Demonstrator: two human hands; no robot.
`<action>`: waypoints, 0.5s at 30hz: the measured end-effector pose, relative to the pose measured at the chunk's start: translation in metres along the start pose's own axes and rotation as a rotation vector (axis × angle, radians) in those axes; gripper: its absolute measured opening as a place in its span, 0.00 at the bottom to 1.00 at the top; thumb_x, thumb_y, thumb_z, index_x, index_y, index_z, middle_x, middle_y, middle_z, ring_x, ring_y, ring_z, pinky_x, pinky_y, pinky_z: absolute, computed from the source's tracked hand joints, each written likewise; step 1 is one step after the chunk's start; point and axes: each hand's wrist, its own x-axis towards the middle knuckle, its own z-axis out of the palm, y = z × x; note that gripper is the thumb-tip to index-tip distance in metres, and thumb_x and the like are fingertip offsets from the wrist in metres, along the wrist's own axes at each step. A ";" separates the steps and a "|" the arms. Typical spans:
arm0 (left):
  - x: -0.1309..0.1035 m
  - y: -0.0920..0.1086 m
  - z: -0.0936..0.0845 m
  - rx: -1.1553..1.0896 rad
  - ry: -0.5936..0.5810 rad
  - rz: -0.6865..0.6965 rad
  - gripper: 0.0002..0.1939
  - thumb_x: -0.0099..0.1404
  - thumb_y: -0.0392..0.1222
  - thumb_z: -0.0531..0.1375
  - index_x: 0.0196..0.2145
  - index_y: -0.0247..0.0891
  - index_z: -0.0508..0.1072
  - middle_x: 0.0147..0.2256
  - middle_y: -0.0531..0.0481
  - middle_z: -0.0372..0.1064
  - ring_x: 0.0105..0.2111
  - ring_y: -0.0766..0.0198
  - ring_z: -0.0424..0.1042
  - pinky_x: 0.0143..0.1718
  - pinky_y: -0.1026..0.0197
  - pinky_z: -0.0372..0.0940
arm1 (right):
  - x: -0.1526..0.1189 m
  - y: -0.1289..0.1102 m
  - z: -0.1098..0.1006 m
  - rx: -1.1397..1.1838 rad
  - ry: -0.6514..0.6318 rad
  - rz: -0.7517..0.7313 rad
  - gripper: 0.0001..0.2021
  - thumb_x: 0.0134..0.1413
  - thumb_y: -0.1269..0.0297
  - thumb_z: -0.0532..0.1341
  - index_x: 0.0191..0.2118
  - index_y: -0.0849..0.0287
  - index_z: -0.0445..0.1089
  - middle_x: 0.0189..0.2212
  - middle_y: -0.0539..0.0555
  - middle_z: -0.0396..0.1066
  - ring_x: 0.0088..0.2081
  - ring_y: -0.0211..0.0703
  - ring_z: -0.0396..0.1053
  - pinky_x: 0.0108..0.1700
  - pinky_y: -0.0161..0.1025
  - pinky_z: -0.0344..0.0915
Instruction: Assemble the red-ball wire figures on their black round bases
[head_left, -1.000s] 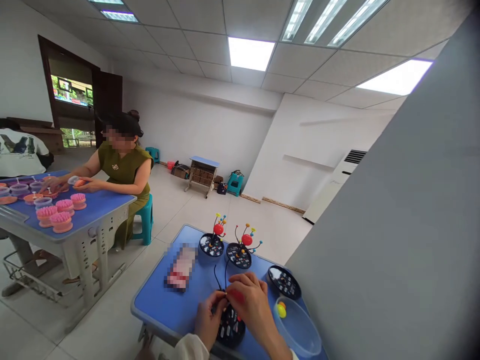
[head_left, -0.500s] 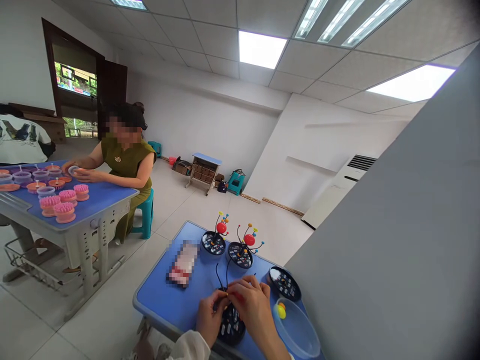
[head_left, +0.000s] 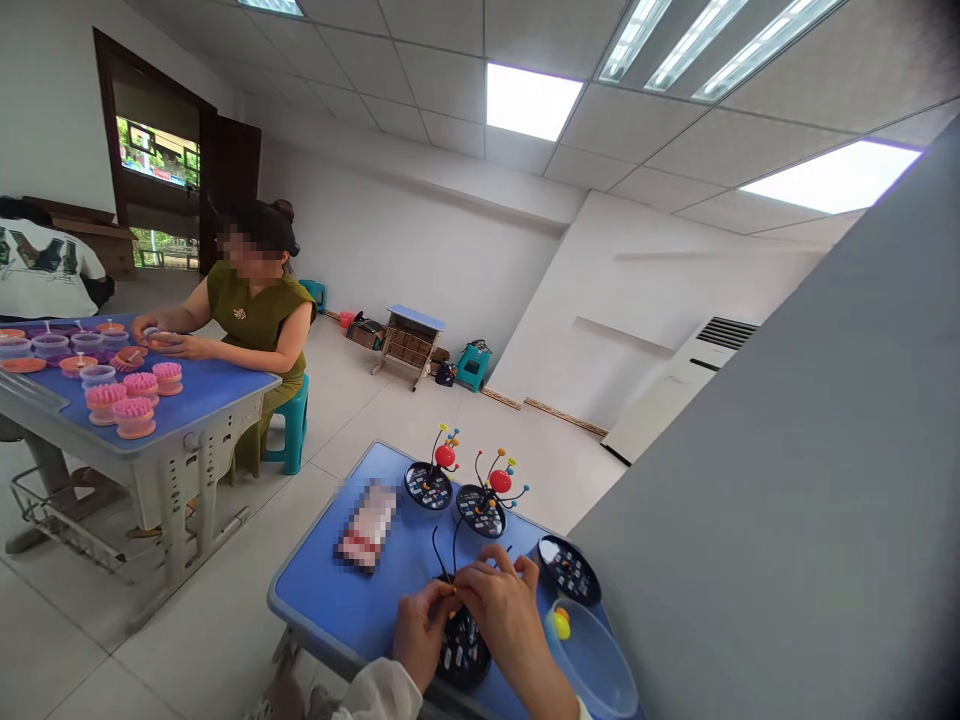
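Observation:
At the front of my blue desk (head_left: 322, 590), my left hand (head_left: 420, 635) is closed in a pinch at a small orange ball (head_left: 453, 590). My right hand (head_left: 506, 610) meets it from the right, its fingers curled over the middle of a planet model. Thin black wires (head_left: 444, 552) of this model rise above my fingertips. Its round black base (head_left: 461, 655), printed with small pale pictures, lies under both hands. My fingers hide most of the model's centre. Beside my right hand is a translucent bowl (head_left: 600, 665) with a yellow ball (head_left: 561, 626) inside.
Two planet models with red balls (head_left: 445, 456) (head_left: 500, 481) stand at the desk's back. Another black base (head_left: 568, 570) lies right. A blurred flat packet (head_left: 367, 525) lies left. A grey wall (head_left: 787, 450) borders the right. At another desk (head_left: 217, 400), a person (head_left: 259, 320) handles plastic parts.
My view has shifted slightly. Both hands stay at the same spot, with the right-hand fingers slightly shifted. The person at the other desk has moved their hands a little.

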 end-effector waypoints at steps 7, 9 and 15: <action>0.000 0.000 -0.001 0.009 -0.016 0.003 0.16 0.63 0.53 0.58 0.27 0.42 0.79 0.24 0.51 0.77 0.28 0.59 0.74 0.31 0.63 0.66 | 0.000 -0.002 0.011 0.033 0.001 0.030 0.14 0.55 0.75 0.64 0.22 0.50 0.75 0.26 0.46 0.81 0.44 0.51 0.71 0.51 0.52 0.49; 0.000 0.000 -0.001 0.005 -0.029 -0.002 0.17 0.63 0.54 0.57 0.28 0.42 0.79 0.25 0.50 0.78 0.29 0.58 0.75 0.31 0.63 0.67 | 0.000 0.000 0.007 0.077 0.006 0.035 0.12 0.55 0.73 0.65 0.25 0.48 0.76 0.29 0.45 0.82 0.45 0.51 0.72 0.52 0.52 0.50; 0.003 -0.001 0.000 0.002 -0.045 -0.019 0.19 0.64 0.57 0.56 0.32 0.42 0.80 0.29 0.49 0.81 0.32 0.57 0.78 0.34 0.62 0.70 | -0.012 0.050 -0.036 0.175 0.251 0.229 0.15 0.64 0.54 0.55 0.47 0.47 0.77 0.40 0.55 0.82 0.44 0.52 0.75 0.50 0.50 0.60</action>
